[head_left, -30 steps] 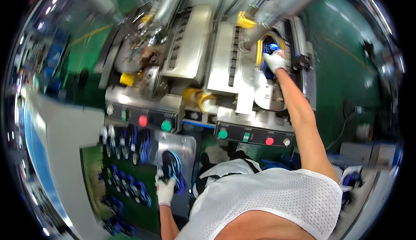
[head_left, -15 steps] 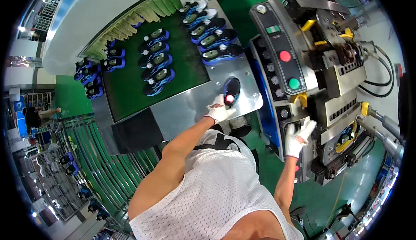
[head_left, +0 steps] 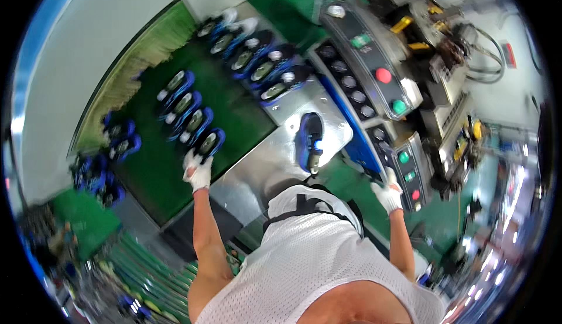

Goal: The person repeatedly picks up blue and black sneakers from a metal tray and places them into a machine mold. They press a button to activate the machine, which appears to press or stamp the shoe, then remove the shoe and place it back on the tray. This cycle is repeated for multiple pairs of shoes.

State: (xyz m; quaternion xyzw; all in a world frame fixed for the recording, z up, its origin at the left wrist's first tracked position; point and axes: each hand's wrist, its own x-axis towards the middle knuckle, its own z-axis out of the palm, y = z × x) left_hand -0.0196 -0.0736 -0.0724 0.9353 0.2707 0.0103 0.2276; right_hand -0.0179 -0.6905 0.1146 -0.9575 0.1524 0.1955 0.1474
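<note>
My left hand point(head_left: 198, 173), in a white glove, reaches over the green belt. Its thumb and fingers are spread at the near end of a black and blue sneaker point(head_left: 209, 142), the nearest in the middle row. Whether they touch it is blurred. A single black and blue sneaker point(head_left: 309, 139) lies apart on the metal ledge point(head_left: 257, 155), in front of my body. My right hand point(head_left: 387, 195), also gloved, is open beside a small control panel point(head_left: 410, 175) with green and red buttons, holding nothing.
More sneakers stand in a row point(head_left: 252, 57) along the belt's right side and in a cluster point(head_left: 96, 175) at its left. A fringed curtain point(head_left: 126, 78) hangs behind the green belt point(head_left: 234, 125). At right stands a metal machine with a button panel point(head_left: 366, 55).
My left hand has left the sneaker on the ledge and moved left to the middle row. My right hand is lower, by the small panel. The view has turned.
</note>
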